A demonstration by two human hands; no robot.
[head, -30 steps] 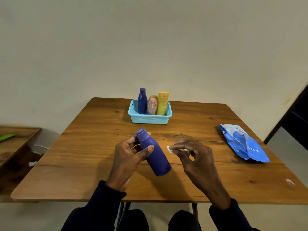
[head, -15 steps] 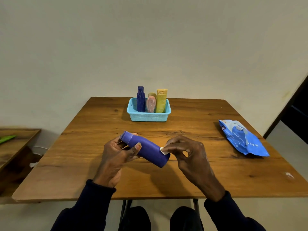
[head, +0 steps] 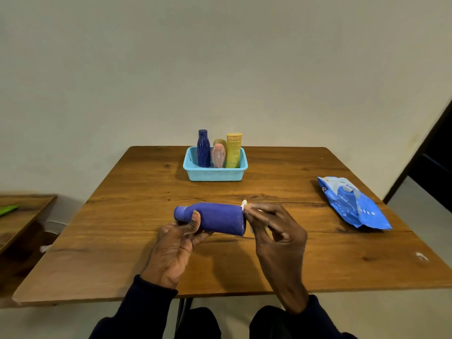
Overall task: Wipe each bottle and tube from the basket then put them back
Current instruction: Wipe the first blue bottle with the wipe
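My left hand [head: 175, 243] grips a purple bottle [head: 217, 218] near its cap, holding it almost level above the table with the cap to the left. At the bottle's flat bottom end, my right hand [head: 275, 231] pinches a small white wipe [head: 244, 204] against it. A light blue basket [head: 215, 171] stands at the table's far middle. Upright in it are a dark blue bottle [head: 203, 149], a pink bottle [head: 218, 155], a tan bottle behind the pink one, and a yellow tube [head: 233, 150].
A blue wipes packet [head: 352, 204] lies on the wooden table [head: 122, 216] at the right. A small white scrap [head: 421, 256] lies near the right front edge. A lower wooden surface [head: 22, 216] with a green object stands to the left.
The bottle has tipped from upright-slanted to nearly level, cap swinging left. My right hand with the wipe has moved from beside the bottle onto its bottom end.
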